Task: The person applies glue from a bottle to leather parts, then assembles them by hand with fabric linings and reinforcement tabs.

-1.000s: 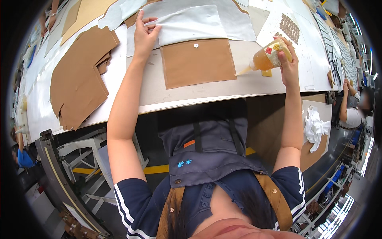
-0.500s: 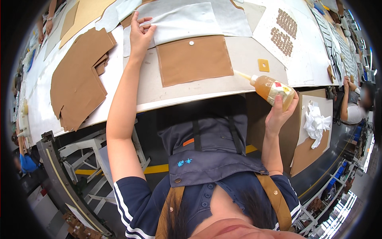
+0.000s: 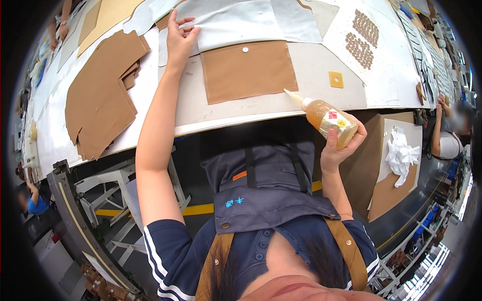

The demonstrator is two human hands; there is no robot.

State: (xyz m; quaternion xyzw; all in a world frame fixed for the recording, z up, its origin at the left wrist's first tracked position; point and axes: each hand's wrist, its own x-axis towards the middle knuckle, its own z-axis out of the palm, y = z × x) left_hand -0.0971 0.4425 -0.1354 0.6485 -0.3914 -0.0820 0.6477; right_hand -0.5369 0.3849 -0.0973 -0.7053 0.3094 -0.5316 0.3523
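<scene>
My right hand (image 3: 339, 148) grips a clear squeeze bottle of amber glue (image 3: 329, 119), tilted so its pale nozzle points at the near right corner of a brown rectangular piece with a white snap button (image 3: 248, 71) on the white worktable (image 3: 321, 85). My left hand (image 3: 179, 37) reaches far over the table and its fingers pinch the edge of a light grey sheet (image 3: 241, 27) just left of the brown piece.
A stack of brown cut panels (image 3: 103, 95) lies at the table's left. A small yellow square (image 3: 336, 79) and rows of brown discs (image 3: 364, 37) lie to the right. A brown box with white crumpled paper (image 3: 401, 155) stands below. Another person (image 3: 447, 133) sits at far right.
My right hand has carried the glue bottle from the table's right side down toward me and then to the brown piece's corner. My left hand has stayed on the grey sheet.
</scene>
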